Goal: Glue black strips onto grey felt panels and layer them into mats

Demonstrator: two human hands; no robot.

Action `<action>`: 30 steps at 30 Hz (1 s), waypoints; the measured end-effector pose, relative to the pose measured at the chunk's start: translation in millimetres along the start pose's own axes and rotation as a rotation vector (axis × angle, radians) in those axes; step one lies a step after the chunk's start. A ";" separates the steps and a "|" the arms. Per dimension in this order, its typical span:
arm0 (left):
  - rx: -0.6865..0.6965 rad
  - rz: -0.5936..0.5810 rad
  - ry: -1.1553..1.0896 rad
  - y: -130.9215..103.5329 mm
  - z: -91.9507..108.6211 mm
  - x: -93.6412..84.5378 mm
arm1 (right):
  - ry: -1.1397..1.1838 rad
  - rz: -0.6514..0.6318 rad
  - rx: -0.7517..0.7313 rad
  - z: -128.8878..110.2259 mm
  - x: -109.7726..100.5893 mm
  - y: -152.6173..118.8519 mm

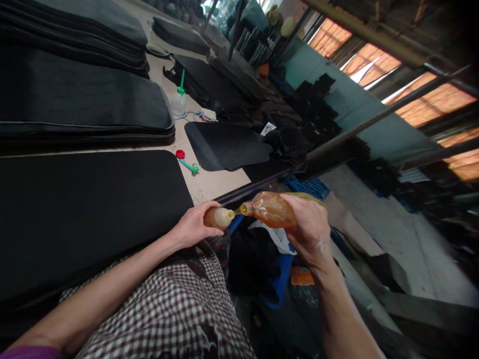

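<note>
Beside table (215,185), right hand (311,227) around tipped bottle (274,209)

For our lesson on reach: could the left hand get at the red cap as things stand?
Probably not: the left hand is wrapped around the small bottle. Otherwise the way looks free, as the red cap lies uncovered on the table.

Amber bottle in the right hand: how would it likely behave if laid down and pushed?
The amber bottle would probably roll, given its rounded sides. Its glossy surface may be slippery. Its uncapped mouth is pouring liquid, so it could spill.
</note>
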State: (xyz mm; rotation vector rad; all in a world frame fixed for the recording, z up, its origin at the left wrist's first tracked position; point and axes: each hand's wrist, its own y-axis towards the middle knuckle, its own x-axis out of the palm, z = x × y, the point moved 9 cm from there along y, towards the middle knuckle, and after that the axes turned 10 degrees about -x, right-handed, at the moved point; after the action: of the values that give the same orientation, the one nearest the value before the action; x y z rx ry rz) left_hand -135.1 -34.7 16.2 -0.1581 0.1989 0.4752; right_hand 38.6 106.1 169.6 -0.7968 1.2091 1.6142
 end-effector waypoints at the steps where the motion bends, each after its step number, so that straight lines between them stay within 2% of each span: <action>1: -0.001 0.000 0.001 0.2 -0.1 -0.1 | 0.044 0.009 0.021 -0.2 0.5 -0.9; 6: -0.013 -0.004 -0.001 1.1 -1.6 0.4 | 0.145 0.058 0.116 -2.1 5.8 -7.7; 15: -0.014 -0.002 -0.002 2.1 -4.6 1.1 | 0.175 0.082 0.167 -7.1 23.6 -20.4; 30: -0.002 -0.006 -0.064 1.3 -2.5 0.8 | 0.247 0.103 0.228 -20.4 34.4 -21.9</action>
State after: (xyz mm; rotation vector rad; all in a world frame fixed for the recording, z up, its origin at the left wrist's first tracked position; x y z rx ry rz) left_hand -135.4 -33.7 13.4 -0.1456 0.1353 0.4736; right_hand 46.3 98.5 125.4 -0.8143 1.6016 1.4555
